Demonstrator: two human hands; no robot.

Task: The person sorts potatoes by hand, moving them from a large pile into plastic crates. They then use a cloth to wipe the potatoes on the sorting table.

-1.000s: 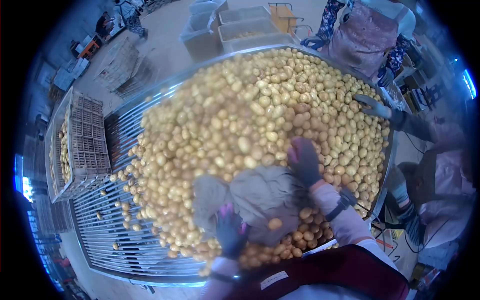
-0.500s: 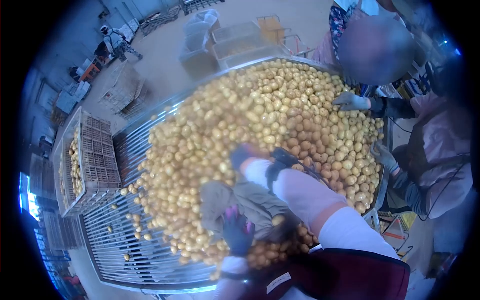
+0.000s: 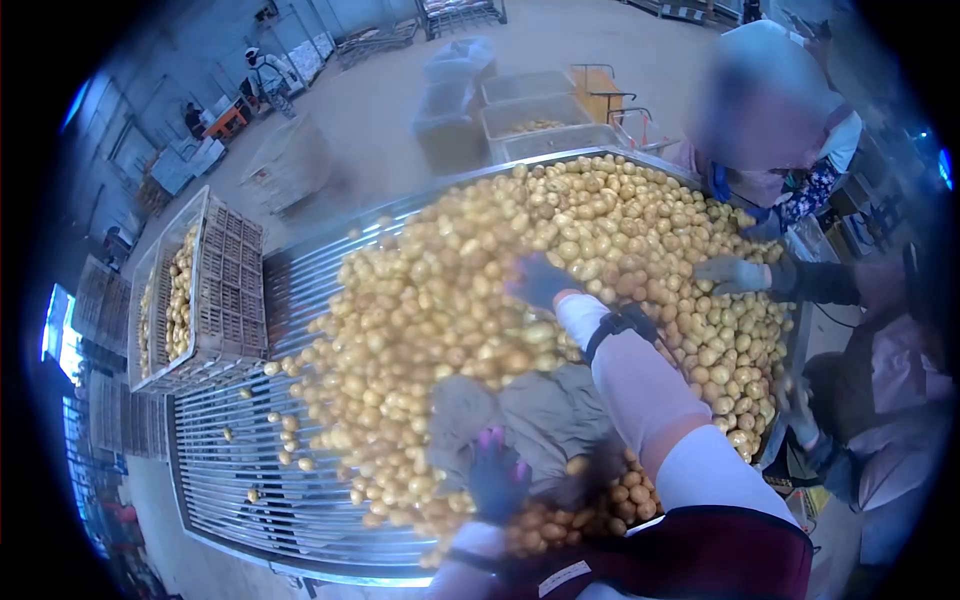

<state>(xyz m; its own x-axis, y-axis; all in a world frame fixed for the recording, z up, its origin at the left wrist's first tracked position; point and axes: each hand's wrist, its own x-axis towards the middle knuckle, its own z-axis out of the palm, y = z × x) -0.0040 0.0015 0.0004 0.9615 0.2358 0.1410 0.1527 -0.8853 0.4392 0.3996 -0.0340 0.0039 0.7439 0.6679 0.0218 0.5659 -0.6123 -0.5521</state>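
Note:
A large heap of yellowish potatoes (image 3: 420,330) spreads in front of me over a slatted metal table (image 3: 300,530). My right hand (image 3: 540,282), in a dark glove, reaches out over the middle of the heap. Its fingers are slightly blurred but look stretched apart, with nothing visible in them. Nearer to me, my left hand (image 3: 498,478), in a dark glove with pink fingertips, has its fingers spread at the edge of a crumpled grey-brown cloth (image 3: 555,420). The cloth lies on the potatoes between my arms.
A plastic crate (image 3: 235,290) holding potatoes stands on the table's left side. At the right edge, a co-worker's gloved hand (image 3: 735,274) touches the heap, and another person leans in at the far right corner. Grey bins (image 3: 535,110) stand beyond the table.
My right hand has stayed over the heap, shifting slightly away from me. My left hand remains by the cloth. The whole view has shifted, and the far person's arm now reaches toward the heap.

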